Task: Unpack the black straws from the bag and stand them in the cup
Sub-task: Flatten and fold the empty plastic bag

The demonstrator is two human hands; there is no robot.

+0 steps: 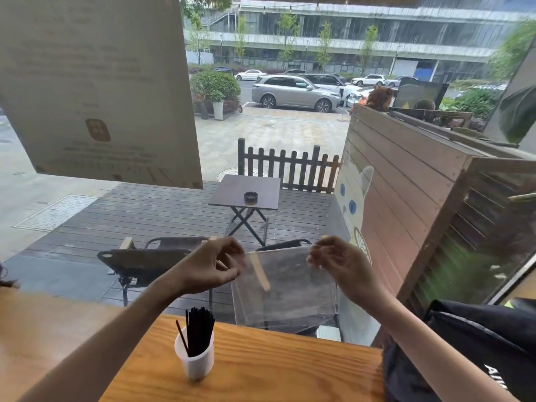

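A white plastic cup (195,361) stands on the wooden counter (275,367), left of centre. A bundle of black straws (199,329) stands upright in it, with one straw leaning off to the left. Above the counter I hold a clear plastic bag (285,288) stretched flat between both hands. My left hand (216,266) pinches its top left corner and my right hand (338,264) pinches its top right corner. The bag looks see-through with nothing dark inside it. A tan strip shows near its left edge.
A black fabric bag (464,352) lies on the counter at the right. A large window stands right behind the counter, with a paper notice (95,88) stuck on its upper left. Outside are chairs, a small folding table and a wooden planter wall.
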